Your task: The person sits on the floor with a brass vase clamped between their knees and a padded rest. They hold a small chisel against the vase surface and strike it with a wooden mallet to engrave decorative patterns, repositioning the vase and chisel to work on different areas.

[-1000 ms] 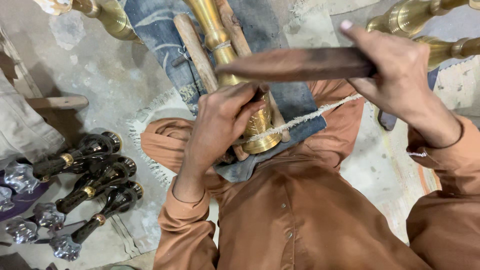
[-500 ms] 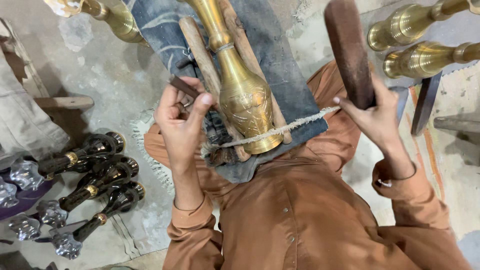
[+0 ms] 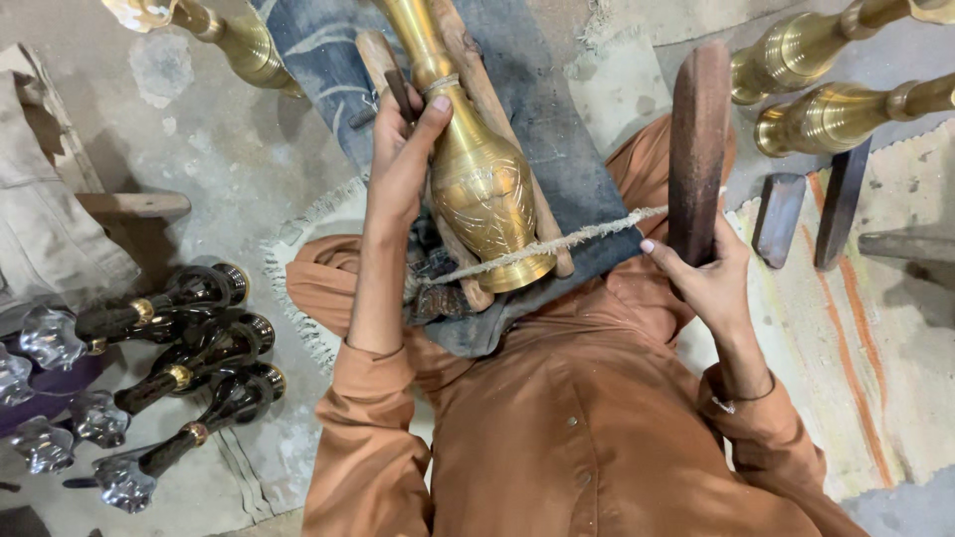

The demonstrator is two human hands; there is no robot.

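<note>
Since half a second earlier, the left hand (image 3: 403, 149) has been shifted up along the brass vase (image 3: 476, 169) toward its narrow neck, while the wooden mallet (image 3: 698, 149) in the right hand (image 3: 701, 278) is kept upright much as before.

The lap is covered by a blue denim cloth (image 3: 557, 109), spread over orange-brown clothing (image 3: 557, 428). To the right, a striped rug (image 3: 875, 328) is laid on the floor.

The brass vase is laid lengthwise on the cloth, neck pointing away and flared base toward the body, cradled between wooden sticks (image 3: 477, 70). A pale cord (image 3: 557, 244) is stretched across the base, touching it, and is run toward the mallet.

The vase's neck is gripped by the left hand, with the thumb laid over the brass and the fingers wrapped around the side; a thin dark tool (image 3: 400, 94) is pinched in the same closed grip. The lower end of the mallet is enclosed by the curled fingers of the right hand, held firmly shut.

More brass vases (image 3: 826, 75) are seen at the upper right, beside two dark metal blocks (image 3: 811, 214) on the rug. A further brass piece (image 3: 224, 35) is seen at upper left. At lower left, dark bottle-shaped pieces (image 3: 189, 348) with silvery ends are laid in a row.
</note>
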